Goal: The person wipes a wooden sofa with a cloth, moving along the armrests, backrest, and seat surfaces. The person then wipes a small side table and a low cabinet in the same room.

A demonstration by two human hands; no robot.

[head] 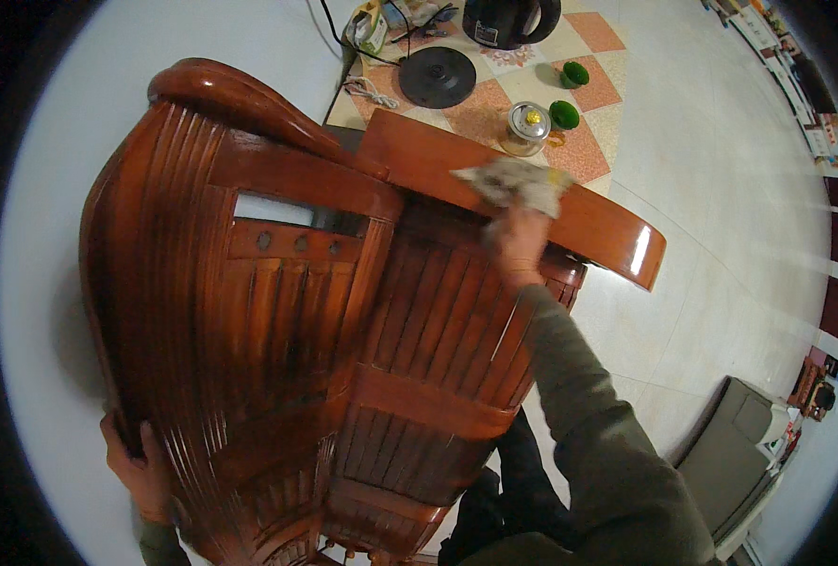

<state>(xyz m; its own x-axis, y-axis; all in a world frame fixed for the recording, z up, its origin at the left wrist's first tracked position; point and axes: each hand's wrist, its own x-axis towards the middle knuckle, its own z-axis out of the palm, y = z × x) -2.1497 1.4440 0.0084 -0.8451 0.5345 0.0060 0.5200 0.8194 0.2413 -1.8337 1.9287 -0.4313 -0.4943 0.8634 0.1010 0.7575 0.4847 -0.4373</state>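
A varnished wooden bench with a slatted seat (433, 304) and a tall carved backrest (171, 233) stands before me. My right hand (521, 240) grips a pale, crumpled cloth (514, 180), which lies against the flat top of the wooden armrest (426, 152); hand and cloth are blurred. At the lower left, my left hand (139, 463) is closed around the top edge of the backrest, thumb on the near side. Part of its grip is hidden behind the wood.
Beyond the armrest, a checkered tabletop (486, 106) bears a lidded glass jar (527, 127), two green cups (564, 114), a black kettle base (437, 76), a black electric kettle (507, 21) and cords. A grey upholstered seat (726, 453) stands right on the tiled floor (687, 177).
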